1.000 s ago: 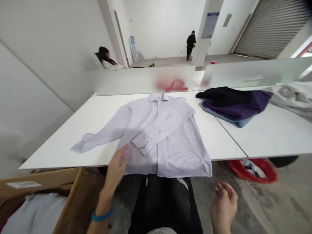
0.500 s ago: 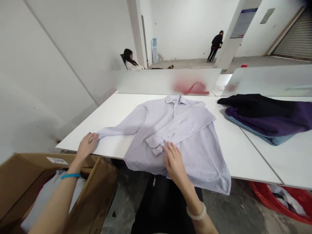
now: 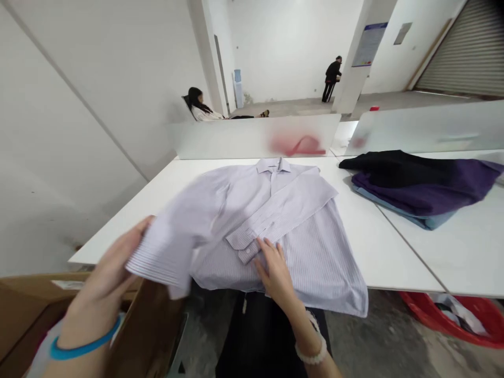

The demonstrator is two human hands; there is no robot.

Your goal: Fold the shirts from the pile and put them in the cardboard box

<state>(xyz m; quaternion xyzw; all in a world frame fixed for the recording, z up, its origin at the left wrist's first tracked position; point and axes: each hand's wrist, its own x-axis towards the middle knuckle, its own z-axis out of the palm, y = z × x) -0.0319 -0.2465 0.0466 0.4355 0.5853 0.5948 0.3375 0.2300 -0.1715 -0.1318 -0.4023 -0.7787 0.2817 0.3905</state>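
Note:
A pale lilac striped shirt (image 3: 315, 247) lies front up on the white table (image 3: 397, 252), its collar away from me and its hem hanging over the near edge. The sleeve on the right is folded diagonally across the front. My right hand (image 3: 274, 270) rests on the shirt beside that sleeve's cuff, fingers stretched out. Lifted off the table, the left sleeve (image 3: 169, 236) is blurred by motion; my left hand (image 3: 118, 257), closed, grips it near the cuff.
Folded black, purple and blue clothes (image 3: 417, 184) are piled at the right. A cardboard box (image 3: 145, 325) with cloth stands below at the left, a red-lined bin (image 3: 488, 315) at the lower right. Frosted dividers (image 3: 252, 137) line the table's back. Two people are farther off.
My left hand has raised the left sleeve from the table and brought it nearer to me. My right hand stays on the shirt by the folded cuff. The view has shifted slightly.

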